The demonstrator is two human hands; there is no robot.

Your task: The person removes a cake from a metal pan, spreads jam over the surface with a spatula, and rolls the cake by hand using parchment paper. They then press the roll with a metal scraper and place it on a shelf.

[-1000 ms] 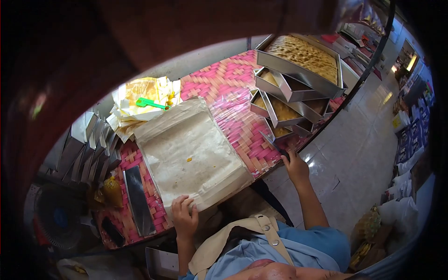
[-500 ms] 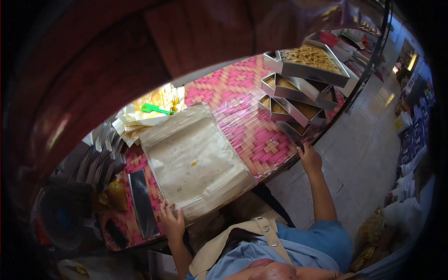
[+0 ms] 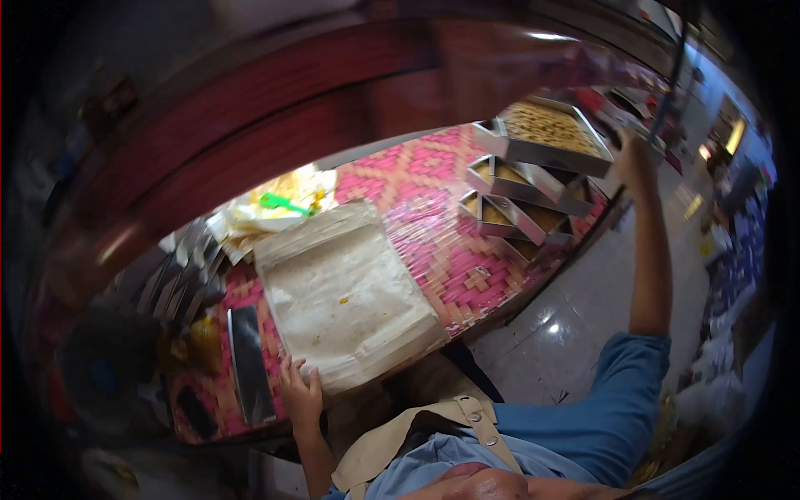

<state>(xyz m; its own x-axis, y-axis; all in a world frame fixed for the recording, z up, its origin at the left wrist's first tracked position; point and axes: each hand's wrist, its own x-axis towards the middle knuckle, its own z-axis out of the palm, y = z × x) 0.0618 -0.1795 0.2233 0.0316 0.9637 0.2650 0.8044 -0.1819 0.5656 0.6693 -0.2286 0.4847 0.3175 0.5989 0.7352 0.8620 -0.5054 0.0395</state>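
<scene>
My left hand point(image 3: 301, 393) rests at the near left corner of a sheet of pale, creased paper point(image 3: 354, 287), its fingers apart. A small yellow-brown crumb lies on the paper. My right arm is stretched far out, and my right hand point(image 3: 635, 162) is at the right end of the uppermost metal tin point(image 3: 560, 157). Blur hides whether its fingers grip the tin. That tin is filled with a brown, bumpy-topped baked slab point(image 3: 547, 127). Beneath it, several more metal tins point(image 3: 533, 190) are stacked crosswise, with smooth brown contents showing.
A green plastic tool point(image 3: 283, 202) lies on yellow-stained papers point(image 3: 250, 218). Several upright metal pieces point(image 3: 179, 279) stand at left. A flat metal strip point(image 3: 250, 367) and a dark phone-like object point(image 3: 197, 412) lie on the pink woven-pattern table cover point(image 3: 417, 187). A fan point(image 3: 104, 375) is far left.
My right hand has moved from the table's near edge, up and away, to the right end of the top tin. My left hand stays by the paper's corner. The view has shifted slightly.
</scene>
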